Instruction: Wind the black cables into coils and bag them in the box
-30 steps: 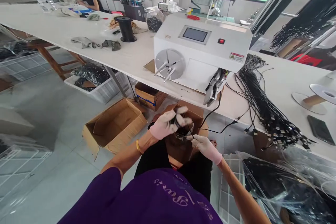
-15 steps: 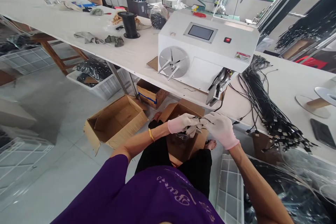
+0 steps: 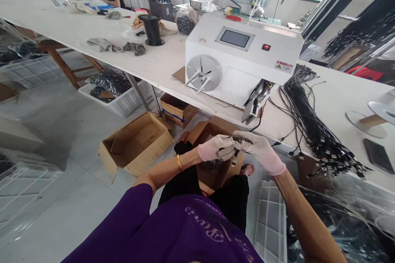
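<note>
Matt pale rubbery gloves (image 3: 262, 153), brown cardboard box (image 3: 135, 144), glossy white machine casing (image 3: 240, 63).

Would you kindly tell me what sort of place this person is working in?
Probably a small cable-assembly workshop: a white winding machine stands on a long work table, a thick bundle of black cables lies beside it, and the gloved left hand and right hand hold a small dark item.

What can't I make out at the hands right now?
- Head view: small dark item between left hand and right hand, mostly covered by both.
- Head view: cardboard box interior below, blocked by both hands.
- Head view: machine screen, text too small.
</note>
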A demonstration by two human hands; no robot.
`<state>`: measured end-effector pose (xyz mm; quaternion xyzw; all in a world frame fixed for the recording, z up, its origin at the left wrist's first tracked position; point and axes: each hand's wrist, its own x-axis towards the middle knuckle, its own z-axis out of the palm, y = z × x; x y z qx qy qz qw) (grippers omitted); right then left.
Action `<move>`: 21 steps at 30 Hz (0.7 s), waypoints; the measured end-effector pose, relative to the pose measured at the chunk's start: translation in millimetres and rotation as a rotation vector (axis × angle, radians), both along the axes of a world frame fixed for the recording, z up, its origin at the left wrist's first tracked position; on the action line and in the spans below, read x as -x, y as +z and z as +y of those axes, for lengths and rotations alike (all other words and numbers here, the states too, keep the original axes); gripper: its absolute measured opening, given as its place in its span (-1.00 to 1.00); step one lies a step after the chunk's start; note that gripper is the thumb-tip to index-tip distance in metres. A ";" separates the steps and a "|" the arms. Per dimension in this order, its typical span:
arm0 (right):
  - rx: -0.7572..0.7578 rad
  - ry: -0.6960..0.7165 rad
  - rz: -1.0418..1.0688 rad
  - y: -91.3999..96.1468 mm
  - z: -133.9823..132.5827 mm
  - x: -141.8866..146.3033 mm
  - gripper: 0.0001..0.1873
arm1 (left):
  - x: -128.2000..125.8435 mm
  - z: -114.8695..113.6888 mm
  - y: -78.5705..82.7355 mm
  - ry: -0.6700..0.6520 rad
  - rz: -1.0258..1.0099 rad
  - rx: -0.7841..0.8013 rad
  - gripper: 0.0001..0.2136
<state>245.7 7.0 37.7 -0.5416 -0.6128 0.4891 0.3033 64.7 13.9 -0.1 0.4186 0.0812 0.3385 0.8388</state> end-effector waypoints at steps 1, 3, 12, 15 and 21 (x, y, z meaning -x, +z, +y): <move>0.021 0.033 0.024 -1.2 1.1 -0.9 -0.44 | -0.5 -0.5 0.7 -0.002 0.003 -0.001 -0.66; 0.072 0.119 0.021 -1.7 2.7 -1.9 -0.51 | -1.1 -1.9 1.1 0.000 0.013 0.008 -0.65; 0.106 0.007 0.030 12.3 -1.7 4.5 -0.60 | 3.5 2.4 -15.1 0.372 0.266 -0.049 -0.64; 0.121 -0.087 0.115 6.5 -2.6 7.9 -0.56 | 7.6 3.7 -18.2 0.143 0.199 0.065 -0.55; -0.117 -0.147 0.011 -4.5 -8.9 13.4 -0.69 | 8.3 -7.3 -4.6 -0.064 0.108 0.195 -0.58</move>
